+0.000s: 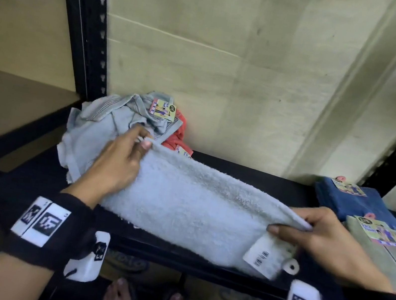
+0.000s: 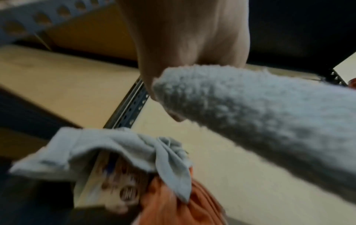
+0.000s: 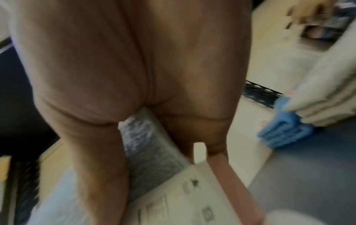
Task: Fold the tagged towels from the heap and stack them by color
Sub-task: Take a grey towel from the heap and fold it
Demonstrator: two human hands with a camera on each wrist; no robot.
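A pale blue terry towel (image 1: 195, 207) hangs stretched between my two hands above the black shelf (image 1: 252, 177). My left hand (image 1: 121, 160) pinches its far left corner; the same towel (image 2: 260, 121) fills the right of the left wrist view. My right hand (image 1: 313, 234) pinches the right corner, just above a white barcode tag (image 1: 262, 254). In the right wrist view the towel (image 3: 146, 144) shows between my fingers, with the tag (image 3: 173, 194) below. The heap (image 1: 117, 123) of pale blue cloth with an orange towel (image 1: 177, 134) lies at the back left.
A folded dark blue towel (image 1: 355, 202) and a folded beige towel (image 1: 389, 250), both with printed tags, sit at the right of the shelf. Black slotted uprights (image 1: 86, 26) stand at the left and right. A plain wall closes the back.
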